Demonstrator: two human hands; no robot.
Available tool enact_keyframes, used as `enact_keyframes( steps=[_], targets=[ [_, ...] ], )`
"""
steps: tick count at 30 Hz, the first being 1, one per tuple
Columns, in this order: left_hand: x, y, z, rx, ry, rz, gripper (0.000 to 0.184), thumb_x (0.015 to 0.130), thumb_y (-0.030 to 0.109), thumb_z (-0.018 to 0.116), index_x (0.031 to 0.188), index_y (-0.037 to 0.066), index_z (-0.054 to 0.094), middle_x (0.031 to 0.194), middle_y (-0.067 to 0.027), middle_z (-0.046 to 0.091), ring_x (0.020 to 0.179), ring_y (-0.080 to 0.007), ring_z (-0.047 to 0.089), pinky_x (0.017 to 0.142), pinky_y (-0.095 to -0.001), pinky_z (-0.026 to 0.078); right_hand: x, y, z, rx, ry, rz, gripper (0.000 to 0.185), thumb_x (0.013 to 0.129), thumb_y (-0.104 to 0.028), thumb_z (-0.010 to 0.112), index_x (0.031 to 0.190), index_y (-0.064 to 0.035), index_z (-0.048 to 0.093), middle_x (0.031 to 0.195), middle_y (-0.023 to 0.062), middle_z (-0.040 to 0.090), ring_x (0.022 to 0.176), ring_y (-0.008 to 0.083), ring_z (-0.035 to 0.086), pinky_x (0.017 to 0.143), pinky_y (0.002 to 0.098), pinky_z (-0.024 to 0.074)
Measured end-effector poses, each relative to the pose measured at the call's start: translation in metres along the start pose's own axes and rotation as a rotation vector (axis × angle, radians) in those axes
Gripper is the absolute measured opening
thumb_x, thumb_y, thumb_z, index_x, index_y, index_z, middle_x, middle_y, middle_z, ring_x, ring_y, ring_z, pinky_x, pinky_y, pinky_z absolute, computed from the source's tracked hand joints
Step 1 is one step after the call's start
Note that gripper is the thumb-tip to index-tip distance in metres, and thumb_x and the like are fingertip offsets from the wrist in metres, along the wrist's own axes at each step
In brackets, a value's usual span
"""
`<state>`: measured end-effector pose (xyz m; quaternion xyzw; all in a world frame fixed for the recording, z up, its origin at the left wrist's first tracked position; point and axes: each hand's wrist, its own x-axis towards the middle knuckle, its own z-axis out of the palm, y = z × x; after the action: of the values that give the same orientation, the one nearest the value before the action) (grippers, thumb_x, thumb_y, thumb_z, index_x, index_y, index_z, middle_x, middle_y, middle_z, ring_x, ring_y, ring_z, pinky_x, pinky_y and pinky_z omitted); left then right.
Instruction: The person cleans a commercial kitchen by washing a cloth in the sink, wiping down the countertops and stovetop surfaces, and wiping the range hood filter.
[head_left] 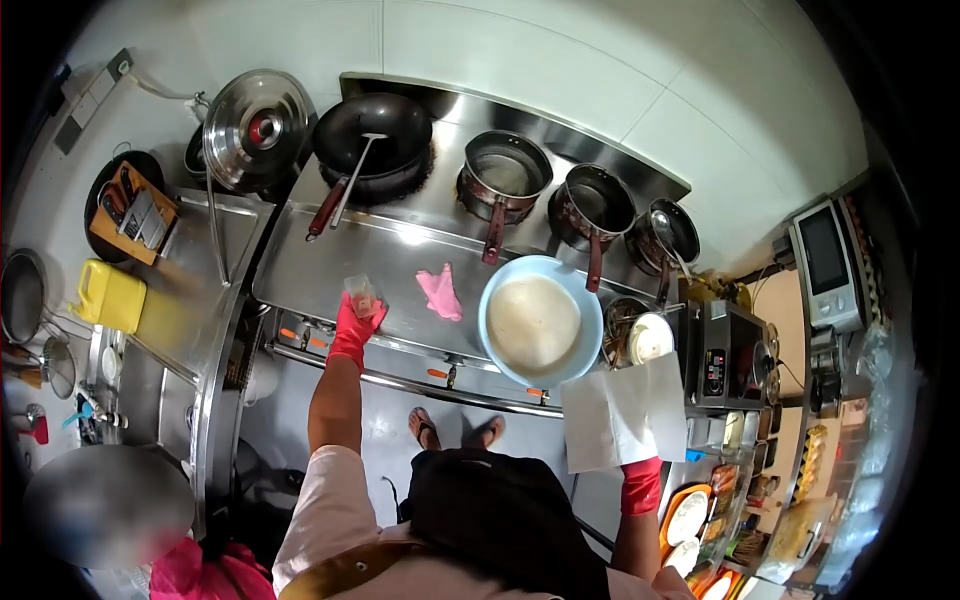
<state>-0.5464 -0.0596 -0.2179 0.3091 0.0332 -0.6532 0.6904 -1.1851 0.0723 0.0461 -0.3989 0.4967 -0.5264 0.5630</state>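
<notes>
My left hand (358, 322), in a red rubber glove, is closed around a small clear plastic container (362, 290) over the steel counter. A crumpled pink cloth (438, 292) lies just to its right. My right hand (641, 484), gloved in red too, grips the lower edge of a white folded sheet (608, 420); most of its fingers are hidden behind the sheet. Between the two hands, a light blue basin (491, 325) of cloudy whitish liquid sits at the counter's front edge.
Behind stand a wok (372, 130) with a spatula and several saucepans (507, 165). A sink counter with a yellow jug (108, 296) is on the left. A microwave (828, 262) and shelves line the right. Another person's pink garment (210, 570) shows at lower left.
</notes>
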Motion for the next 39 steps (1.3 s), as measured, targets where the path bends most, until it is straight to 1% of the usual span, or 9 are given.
enact_keyframes(
  steps=[5,8,13,19,23,29,33,37,39],
  targets=[
    [-0.039,0.021,0.026,0.443,0.539,0.015,0.072,0.098,0.058,0.05,0.14,0.001,0.047,0.123,-0.023,0.062,0.109,-0.0386,0.062,0.098,-0.0522,0.05,0.046,0.008,0.032,-0.014,-0.011,-0.01,0.035,0.099,-0.016,0.057,0.129,0.0023,0.06,0.12,0.0165,0.068,0.106,0.0244,0.067,0.091,0.0361,0.0552],
    [-0.056,-0.01,0.033,1.052,0.835,0.789,0.068,0.097,0.046,0.06,0.141,-0.005,0.046,0.123,-0.025,0.063,0.114,-0.0361,0.062,0.098,-0.0445,0.05,0.078,-0.005,0.078,0.305,0.027,0.144,0.027,0.099,-0.011,0.054,0.12,0.0013,0.064,0.114,0.0135,0.071,0.099,0.0219,0.07,0.086,0.0349,0.0565],
    [-0.039,-0.094,0.11,1.657,0.212,0.892,0.067,0.088,0.036,0.069,0.139,-0.002,0.05,0.138,-0.0255,0.054,0.13,-0.0437,0.049,0.112,-0.0485,0.037,0.117,-0.031,0.108,0.376,-0.053,0.222,0.027,0.098,-0.012,0.055,0.118,0.0021,0.065,0.112,0.0107,0.071,0.097,0.0194,0.069,0.085,0.0324,0.0557],
    [0.013,-0.151,0.167,2.152,0.413,0.719,0.079,0.084,0.041,0.072,0.147,0.004,0.043,0.153,-0.0262,0.039,0.145,-0.0417,0.032,0.12,-0.0473,0.025,0.142,-0.038,0.096,0.202,-0.052,0.149,0.025,0.097,-0.01,0.057,0.116,0.0005,0.067,0.107,0.0087,0.071,0.094,0.0177,0.069,0.082,0.0294,0.0543],
    [0.071,-0.15,0.104,1.913,-0.015,1.079,0.048,0.088,0.02,0.065,0.13,0.0,0.055,0.13,-0.0163,0.062,0.127,-0.0304,0.056,0.103,-0.0429,0.045,0.15,-0.045,0.088,-0.119,-0.051,0.053,0.027,0.095,-0.009,0.059,0.119,0.0003,0.066,0.108,0.0092,0.072,0.095,0.0192,0.069,0.084,0.0305,0.0539],
    [0.065,-0.09,0.122,0.787,0.293,0.373,0.047,0.094,0.053,0.062,0.089,0.005,0.063,0.063,-0.0043,0.06,0.05,-0.0162,0.058,0.049,-0.0311,0.046,0.17,-0.045,0.106,-0.283,-0.114,0.023,0.029,0.095,-0.01,0.06,0.121,0.001,0.065,0.11,0.0092,0.071,0.097,0.0199,0.068,0.086,0.0318,0.0536],
    [0.053,-0.075,0.118,0.696,0.229,-0.202,0.051,0.091,0.052,0.062,0.108,0.003,0.065,0.074,-0.0088,0.066,0.061,-0.0209,0.063,0.057,-0.0334,0.051,0.189,-0.038,0.149,-0.428,-0.215,-0.06,0.03,0.095,-0.011,0.061,0.122,0.0014,0.064,0.111,0.0092,0.071,0.097,0.0203,0.068,0.086,0.0326,0.0534],
    [0.046,-0.081,0.11,1.155,0.144,-0.12,0.057,0.085,0.041,0.069,0.125,0.001,0.059,0.111,-0.0138,0.068,0.102,-0.0261,0.066,0.085,-0.0386,0.054,0.2,-0.037,0.201,-0.612,-0.271,-0.267,0.032,0.095,-0.012,0.062,0.123,0.0019,0.063,0.112,0.0092,0.071,0.098,0.0208,0.068,0.087,0.0335,0.0532],
    [0.017,-0.078,0.134,1.625,0.333,0.526,0.068,0.083,0.037,0.073,0.136,0.0,0.051,0.123,-0.0152,0.063,0.102,-0.0281,0.065,0.086,-0.0386,0.053,0.201,-0.04,0.233,-0.719,-0.273,-0.426,0.033,0.094,-0.012,0.062,0.124,0.0021,0.063,0.113,0.0092,0.071,0.099,0.021,0.067,0.088,0.0339,0.0531]
  ],
)
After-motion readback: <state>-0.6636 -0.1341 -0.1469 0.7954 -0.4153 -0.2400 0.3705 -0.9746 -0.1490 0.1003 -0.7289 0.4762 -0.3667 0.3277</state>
